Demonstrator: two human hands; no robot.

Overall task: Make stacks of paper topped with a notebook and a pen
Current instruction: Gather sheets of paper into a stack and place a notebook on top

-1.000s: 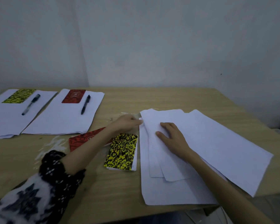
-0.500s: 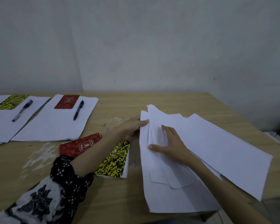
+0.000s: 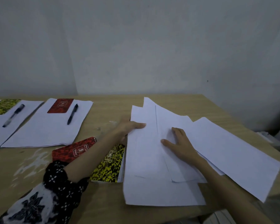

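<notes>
Spanning a grey-walled corner (image 3: 136, 46): wooden table (image 3: 103, 199), loose white sheets (image 3: 152, 188).

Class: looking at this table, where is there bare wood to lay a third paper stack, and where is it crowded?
Bare table lies between the red-notebook stack and the loose sheets; another patch at the near-left corner. Crowded: the spare notebooks beside the sheets, under the left hand.

My left arm wears a black sleeve (image 3: 61, 180) dotted with small white flowers, turning white with dark blooms toward seven o'clock; my right arm (image 3: 229, 188) is bare.
</notes>
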